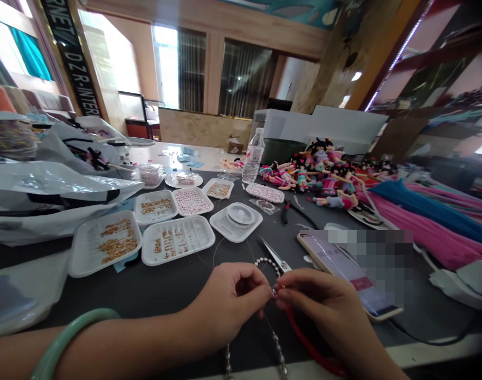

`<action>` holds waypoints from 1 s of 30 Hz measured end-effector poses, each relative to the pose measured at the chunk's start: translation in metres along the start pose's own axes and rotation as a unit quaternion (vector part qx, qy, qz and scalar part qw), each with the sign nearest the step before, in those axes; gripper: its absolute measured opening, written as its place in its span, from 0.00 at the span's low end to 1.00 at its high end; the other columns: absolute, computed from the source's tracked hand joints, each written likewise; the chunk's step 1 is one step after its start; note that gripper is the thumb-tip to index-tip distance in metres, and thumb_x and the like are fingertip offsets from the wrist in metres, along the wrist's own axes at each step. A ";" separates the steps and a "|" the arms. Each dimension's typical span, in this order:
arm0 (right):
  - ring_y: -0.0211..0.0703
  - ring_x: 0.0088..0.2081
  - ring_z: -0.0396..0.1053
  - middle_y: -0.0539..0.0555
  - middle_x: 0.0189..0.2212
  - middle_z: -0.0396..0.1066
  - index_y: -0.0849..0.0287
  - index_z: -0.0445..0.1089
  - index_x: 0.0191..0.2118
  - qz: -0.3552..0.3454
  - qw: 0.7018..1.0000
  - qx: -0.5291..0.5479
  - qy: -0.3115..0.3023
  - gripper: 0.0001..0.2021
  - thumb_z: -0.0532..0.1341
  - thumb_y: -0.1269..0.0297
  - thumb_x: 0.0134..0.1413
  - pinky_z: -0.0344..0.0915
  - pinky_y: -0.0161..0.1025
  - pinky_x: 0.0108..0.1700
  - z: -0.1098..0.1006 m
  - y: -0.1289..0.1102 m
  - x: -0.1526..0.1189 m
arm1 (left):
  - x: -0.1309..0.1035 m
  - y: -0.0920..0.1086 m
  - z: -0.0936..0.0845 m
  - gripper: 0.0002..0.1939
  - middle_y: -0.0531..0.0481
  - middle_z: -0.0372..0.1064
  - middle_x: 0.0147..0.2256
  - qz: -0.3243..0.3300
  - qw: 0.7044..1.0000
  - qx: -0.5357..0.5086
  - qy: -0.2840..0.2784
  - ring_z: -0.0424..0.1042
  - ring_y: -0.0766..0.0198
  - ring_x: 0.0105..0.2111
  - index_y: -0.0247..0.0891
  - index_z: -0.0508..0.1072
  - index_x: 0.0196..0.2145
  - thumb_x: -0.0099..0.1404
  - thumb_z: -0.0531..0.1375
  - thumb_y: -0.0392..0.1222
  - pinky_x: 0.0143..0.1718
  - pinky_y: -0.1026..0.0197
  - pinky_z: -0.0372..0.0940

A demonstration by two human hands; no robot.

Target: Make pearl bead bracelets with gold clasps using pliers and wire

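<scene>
Left hand (228,301) and right hand (323,306) meet fingertip to fingertip, both pinched on bead string (269,263) above dark bench (165,290). Scissors (275,256) just behind string; phone (343,274) right of scissors; bead trays (177,240) behind, left.

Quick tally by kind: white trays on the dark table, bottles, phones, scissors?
White bead trays: 9, e.g. the nearest one, the gold-bead one and the one holding a clear spool
Water bottle: 1
Phone: 1
Scissors: 1
Total: 12
Both hands, left hand and right hand, pinch a bead strand.
</scene>
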State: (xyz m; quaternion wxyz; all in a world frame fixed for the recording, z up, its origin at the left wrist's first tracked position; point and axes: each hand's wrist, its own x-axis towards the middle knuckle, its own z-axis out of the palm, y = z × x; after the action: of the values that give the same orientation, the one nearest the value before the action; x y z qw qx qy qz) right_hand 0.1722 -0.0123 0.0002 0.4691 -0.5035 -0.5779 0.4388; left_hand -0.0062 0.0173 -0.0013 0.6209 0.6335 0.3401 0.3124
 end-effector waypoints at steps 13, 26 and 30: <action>0.38 0.25 0.72 0.48 0.22 0.75 0.54 0.74 0.31 -0.016 0.998 -0.052 -0.024 0.03 0.66 0.63 0.49 0.67 0.32 0.30 0.000 0.004 -0.001 | 0.001 0.002 0.001 0.09 0.52 0.67 0.24 -0.009 1.000 -0.016 -0.011 0.63 0.70 0.23 0.32 0.71 0.29 0.60 0.59 0.41 0.27 0.66 0.59; 0.35 0.22 0.65 0.46 0.18 0.69 0.57 0.71 0.29 -0.026 0.990 -0.115 -0.084 0.06 0.60 0.63 0.54 0.59 0.31 0.26 0.001 -0.001 -0.002 | -0.004 -0.001 0.000 0.06 0.53 0.67 0.22 0.008 0.995 0.101 0.022 0.65 0.68 0.24 0.34 0.74 0.30 0.58 0.58 0.39 0.26 0.66 0.59; 0.34 0.21 0.64 0.45 0.17 0.68 0.57 0.71 0.29 -0.022 0.989 -0.114 -0.088 0.07 0.60 0.61 0.55 0.58 0.31 0.26 0.001 -0.001 -0.002 | -0.006 0.001 0.000 0.07 0.52 0.70 0.23 0.026 0.990 0.135 0.036 0.65 0.67 0.24 0.34 0.75 0.30 0.58 0.59 0.40 0.26 0.67 0.59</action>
State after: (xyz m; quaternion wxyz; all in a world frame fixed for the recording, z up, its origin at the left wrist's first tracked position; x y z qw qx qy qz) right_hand 0.1710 -0.0148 0.0003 0.3649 -0.5004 -0.6741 0.4025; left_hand -0.0095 0.0120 0.0002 0.5086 0.7084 0.3848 0.3022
